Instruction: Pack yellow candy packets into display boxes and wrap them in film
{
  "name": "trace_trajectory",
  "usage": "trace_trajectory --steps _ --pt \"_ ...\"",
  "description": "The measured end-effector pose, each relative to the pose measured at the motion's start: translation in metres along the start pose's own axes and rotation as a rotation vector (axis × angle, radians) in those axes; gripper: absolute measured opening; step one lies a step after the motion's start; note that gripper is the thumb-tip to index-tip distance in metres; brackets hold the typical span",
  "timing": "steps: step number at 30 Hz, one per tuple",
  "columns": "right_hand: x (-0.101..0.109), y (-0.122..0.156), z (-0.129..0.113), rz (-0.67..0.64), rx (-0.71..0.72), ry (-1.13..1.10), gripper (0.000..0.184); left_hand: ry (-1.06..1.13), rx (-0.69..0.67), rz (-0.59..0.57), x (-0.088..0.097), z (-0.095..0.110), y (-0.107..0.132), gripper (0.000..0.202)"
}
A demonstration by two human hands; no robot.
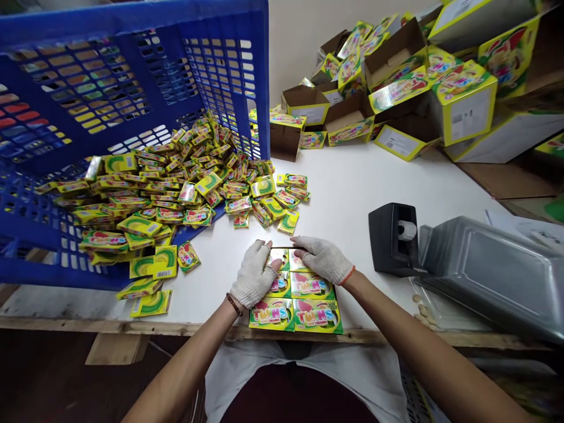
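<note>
Left hand (254, 275), right hand (326, 258) half-curled, gripping TWINS packs (316, 314); blue crate (132, 22) holds loose packs (140, 225).

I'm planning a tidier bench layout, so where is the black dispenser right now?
In the head view, the black dispenser stands right of centre on the white table, between the gloved right hand and the grey see-through plastic container.

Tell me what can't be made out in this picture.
All in the head view:
Upper packs: fronts partly covered by the left hand and right hand.
Crate: left side cut off by the picture's left edge.
Tray: right end cut off by the right edge.
Barcode on a loose pack: digits too small to read.
</note>
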State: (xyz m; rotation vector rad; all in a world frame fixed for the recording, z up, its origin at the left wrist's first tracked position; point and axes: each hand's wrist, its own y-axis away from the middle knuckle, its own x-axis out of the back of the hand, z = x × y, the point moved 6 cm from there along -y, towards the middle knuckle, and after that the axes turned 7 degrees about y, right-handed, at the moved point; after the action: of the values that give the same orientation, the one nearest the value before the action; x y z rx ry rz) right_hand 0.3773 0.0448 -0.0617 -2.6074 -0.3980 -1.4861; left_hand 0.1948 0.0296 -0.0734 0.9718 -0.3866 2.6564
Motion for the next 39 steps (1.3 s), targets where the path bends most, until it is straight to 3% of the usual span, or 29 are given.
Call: trace_trajectory --steps 3,8,13,18,21,24,26,29,31,33,39 --pt "-0.008 0.009 -0.007 -0.039 0.038 0.241 0.046 0.005 -0.047 -0.006 0.0 0.006 0.004 0.058" --pt "-0.014 0.01 -0.02 -0.1 0.111 0.509 0.045 -0.137 -0.017 -0.071 -0.001 0.009 -0.003 0.064" --pt "-0.014 0.009 -0.022 -0.043 0.109 0.48 0.045 -0.473 -0.064 -0.161 -0.008 0.035 0.003 0.059" --pt "-0.014 0.017 -0.015 0.166 0.057 0.229 0.055 -0.538 -0.255 -0.234 -0.032 0.062 0.035 0.073" --pt "0.015 0.031 0.021 0.375 -0.119 0.026 0.056 -0.61 -0.289 -0.205 -0.038 0.06 0.041 0.068" --pt "0.077 0.069 0.091 0.529 -0.541 -0.002 0.042 -0.672 -0.346 -0.195 -0.039 0.061 0.039 0.061" --pt "0.124 0.104 0.136 0.618 -0.724 0.05 0.037 -0.7 -0.374 -0.193 -0.039 0.062 0.038 0.061" --pt "0.166 0.15 0.196 0.614 -0.964 0.065 0.021 -0.715 -0.39 -0.168 -0.039 0.061 0.038 0.06" --pt "0.168 0.166 0.222 0.53 -1.035 0.027 0.011 -0.716 -0.399 -0.152 -0.04 0.059 0.039 0.06" --pt "0.16 0.173 0.237 0.457 -1.045 -0.023 0.019 -0.719 -0.407 -0.141 -0.041 0.056 0.039 0.061" --pt "0.141 0.175 0.245 0.337 -1.022 -0.204 0.015 -0.732 -0.417 -0.122 -0.041 0.054 0.04 0.065"
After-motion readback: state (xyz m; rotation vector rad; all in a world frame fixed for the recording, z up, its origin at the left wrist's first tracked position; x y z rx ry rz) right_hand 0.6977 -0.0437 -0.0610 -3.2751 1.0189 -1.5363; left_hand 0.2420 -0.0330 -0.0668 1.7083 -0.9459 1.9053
